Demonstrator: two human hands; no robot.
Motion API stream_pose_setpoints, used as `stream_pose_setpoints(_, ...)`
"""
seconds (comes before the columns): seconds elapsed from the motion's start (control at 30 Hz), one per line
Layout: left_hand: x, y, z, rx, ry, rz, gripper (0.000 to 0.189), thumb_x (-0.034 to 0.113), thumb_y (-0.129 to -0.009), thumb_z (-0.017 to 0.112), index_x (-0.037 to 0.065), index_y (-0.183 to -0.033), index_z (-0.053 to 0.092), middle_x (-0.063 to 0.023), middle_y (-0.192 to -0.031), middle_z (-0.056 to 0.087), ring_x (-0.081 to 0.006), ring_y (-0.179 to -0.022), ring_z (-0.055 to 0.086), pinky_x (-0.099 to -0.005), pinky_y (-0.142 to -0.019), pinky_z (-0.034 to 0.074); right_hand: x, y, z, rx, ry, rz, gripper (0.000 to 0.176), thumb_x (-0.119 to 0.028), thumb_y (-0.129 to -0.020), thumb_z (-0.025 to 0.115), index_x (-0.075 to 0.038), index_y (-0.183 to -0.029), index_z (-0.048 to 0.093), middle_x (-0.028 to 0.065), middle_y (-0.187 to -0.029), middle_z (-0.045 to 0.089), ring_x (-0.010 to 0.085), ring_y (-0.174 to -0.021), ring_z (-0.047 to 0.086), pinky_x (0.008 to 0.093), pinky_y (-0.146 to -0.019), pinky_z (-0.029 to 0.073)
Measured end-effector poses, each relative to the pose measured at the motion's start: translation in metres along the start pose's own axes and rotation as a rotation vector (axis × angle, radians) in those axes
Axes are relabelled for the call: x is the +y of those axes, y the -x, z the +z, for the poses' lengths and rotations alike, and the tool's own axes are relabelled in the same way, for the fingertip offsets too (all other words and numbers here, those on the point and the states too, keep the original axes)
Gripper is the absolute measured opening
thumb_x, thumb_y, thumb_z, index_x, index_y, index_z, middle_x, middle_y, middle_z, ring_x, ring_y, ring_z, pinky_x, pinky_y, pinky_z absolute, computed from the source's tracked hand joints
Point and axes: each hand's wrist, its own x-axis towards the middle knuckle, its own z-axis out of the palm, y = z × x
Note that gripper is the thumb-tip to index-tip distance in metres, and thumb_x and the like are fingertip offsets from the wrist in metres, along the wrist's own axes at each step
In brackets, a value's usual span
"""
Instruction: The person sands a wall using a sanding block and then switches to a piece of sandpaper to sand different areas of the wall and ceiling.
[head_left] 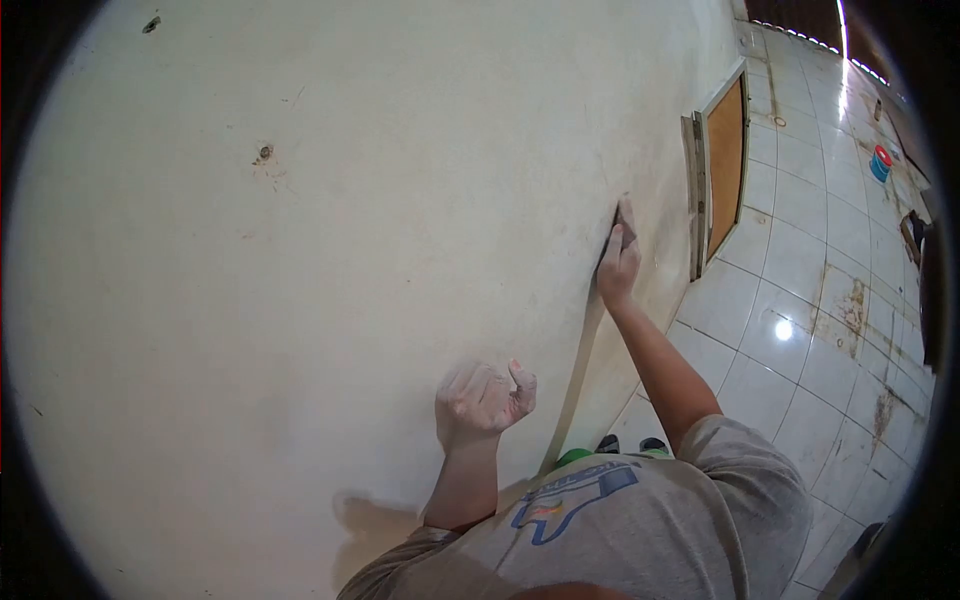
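My left hand (pixel 478 397), coated in pale dust, is at the light wall (pixel 330 250) in the lower middle of the view. Its fingers are bent and the thumb stands apart; nothing shows in it, though the palm side is partly hidden. Farther right, my right hand (pixel 620 268) is closed on a dark, flat piece that looks like sandpaper (pixel 627 238). The fingers press this piece against the wall, and they too are dusty. Part of the piece is covered by the fingers.
Small damaged spots (pixel 265 152) mark the wall. To the right, a low framed wooden panel (pixel 727 165) stands by the stained white tile floor (pixel 790 330). A blue and red tub (pixel 880 163) sits farther off. Dark footwear tips (pixel 608 443) show below my shirt.
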Motion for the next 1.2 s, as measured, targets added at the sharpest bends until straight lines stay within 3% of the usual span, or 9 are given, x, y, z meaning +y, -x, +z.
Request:
stream_pose_setpoints(0.13, -0.001, 0.008, 0.007, 0.017, 0.036, 0.014, 0.039, 0.001, -0.079, 0.066, 0.010, -0.058, 0.035, -0.0056, -0.055, 0.037, -0.0228, -0.044, 0.042, -0.0371, -0.040, 0.031, -0.014, 0.019, 0.017, 0.092, -0.084, 0.102, 0.047, 0.000, -0.102, 0.041, 0.010, -0.148, 0.047, 0.0246, -0.159, 0.043, 0.0363, -0.151, 0.036, 0.0408, -0.126, 0.022)
stream_pose_setpoints(0.4, -0.002, 0.002, 0.010, 0.009, 0.145, 0.044, 0.034, -0.004, -0.074, 0.068, 0.008, -0.063, 0.038, -0.0066, -0.056, 0.041, -0.0266, -0.043, 0.044, -0.0379, -0.040, 0.033, -0.056, 0.111, -0.011, -0.521, 0.050, -0.422, 0.055, 0.001, -0.092, 0.050, 0.008, -0.147, 0.050, 0.0293, -0.157, 0.042, 0.0428, -0.150, 0.036, 0.0481, -0.125, 0.023)
stream_pose_setpoints(0.5, -0.004, 0.013, 0.014, 0.019, 0.104, 0.059, 0.037, 0.002, -0.080, 0.066, 0.009, -0.059, 0.036, -0.0074, -0.056, 0.038, -0.0249, -0.045, 0.044, -0.0371, -0.042, 0.033, -0.022, 0.070, -0.012, -0.321, 0.210, -0.315, 0.051, 0.001, -0.096, 0.047, 0.011, -0.146, 0.048, 0.0284, -0.157, 0.044, 0.0417, -0.150, 0.037, 0.0463, -0.125, 0.024)
stream_pose_setpoints(0.63, -0.002, 0.014, 0.013, 0.011, 0.122, 0.059, 0.036, 0.001, -0.079, 0.065, 0.009, -0.059, 0.037, -0.0071, -0.057, 0.038, -0.0249, -0.046, 0.046, -0.0368, -0.043, 0.034, 0.001, -0.004, -0.016, -0.057, 0.035, 0.211, 0.048, -0.003, -0.105, 0.043, 0.013, -0.150, 0.040, 0.0246, -0.159, 0.043, 0.0334, -0.153, 0.033, 0.0377, -0.125, 0.024)
stream_pose_setpoints(0.9, -0.005, 0.015, 0.006, -0.014, 0.172, 0.106, 0.025, -0.002, -0.076, 0.066, 0.006, -0.066, 0.044, -0.0073, -0.062, 0.049, -0.0261, -0.050, 0.051, -0.0361, -0.043, 0.038, -0.056, 0.105, -0.006, -0.377, 0.116, -0.209, 0.056, 0.001, -0.098, 0.049, 0.005, -0.154, 0.042, 0.0268, -0.163, 0.035, 0.0405, -0.154, 0.027, 0.0469, -0.126, 0.020)
stream_pose_setpoints(1.0, -0.002, 0.028, 0.017, 0.123, -0.043, 0.100, 0.021, 0.007, -0.079, 0.070, 0.004, -0.069, 0.051, -0.0094, -0.069, 0.057, -0.0301, -0.062, 0.061, -0.0373, -0.057, 0.055, -0.021, 0.129, -0.019, -0.454, 0.058, -0.388, 0.056, -0.001, -0.097, 0.052, 0.006, -0.152, 0.044, 0.0282, -0.161, 0.036, 0.0413, -0.154, 0.029, 0.0492, -0.126, 0.021)
stream_pose_setpoints(1.07, -0.001, 0.032, 0.027, 0.220, -0.113, 0.095, 0.021, 0.009, -0.079, 0.071, 0.004, -0.070, 0.053, -0.0117, -0.073, 0.060, -0.0312, -0.066, 0.065, -0.0390, -0.063, 0.059, 0.008, 0.119, -0.031, -0.468, 0.137, -0.280, 0.051, 0.002, -0.100, 0.046, 0.011, -0.150, 0.043, 0.0314, -0.161, 0.033, 0.0434, -0.154, 0.027, 0.0517, -0.126, 0.016)
stream_pose_setpoints(1.13, 0.002, 0.030, 0.031, 0.236, -0.145, 0.059, 0.020, 0.008, -0.078, 0.072, 0.004, -0.071, 0.053, -0.0141, -0.078, 0.063, -0.0314, -0.067, 0.067, -0.0408, -0.065, 0.060, 0.014, 0.088, -0.030, -0.352, 0.223, -0.216, 0.051, 0.005, -0.101, 0.044, 0.009, -0.152, 0.041, 0.0258, -0.162, 0.036, 0.0361, -0.154, 0.031, 0.0425, -0.126, 0.020)
stream_pose_setpoints(1.2, -0.003, 0.026, 0.033, 0.222, -0.127, 0.098, 0.018, 0.003, -0.079, 0.068, 0.003, -0.071, 0.053, -0.0130, -0.076, 0.062, -0.0304, -0.064, 0.065, -0.0391, -0.060, 0.059, 0.026, 0.073, -0.033, -0.241, 0.123, 0.056, 0.061, 0.009, -0.091, 0.048, 0.010, -0.151, 0.041, 0.0268, -0.163, 0.035, 0.0380, -0.154, 0.029, 0.0410, -0.126, 0.022)
